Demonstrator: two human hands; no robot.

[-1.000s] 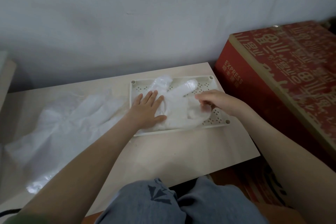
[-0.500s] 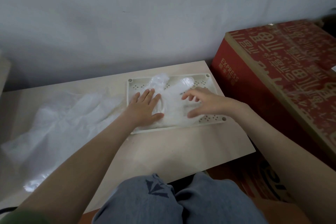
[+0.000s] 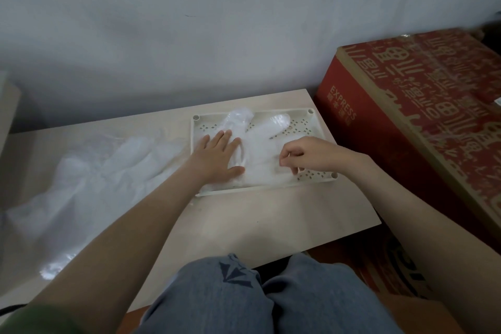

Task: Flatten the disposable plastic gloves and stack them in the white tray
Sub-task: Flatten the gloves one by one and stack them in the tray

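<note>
Since half a second ago the right hand [image 3: 309, 156] has drawn back toward 4 o'clock on the white tray [image 3: 303, 116]. Its fingers, spread before, now curl, and thumb and forefinger seem to pinch the glove [image 3: 260, 141]. The left hand [image 3: 217, 157] stays flat with fingers straight, pressing the glove's 9 o'clock side, probably to anchor it against the tug. The glove lies in the tray, fingers toward 12. Loose gloves [image 3: 103, 176] wait at the tray's 9 o'clock.
</note>
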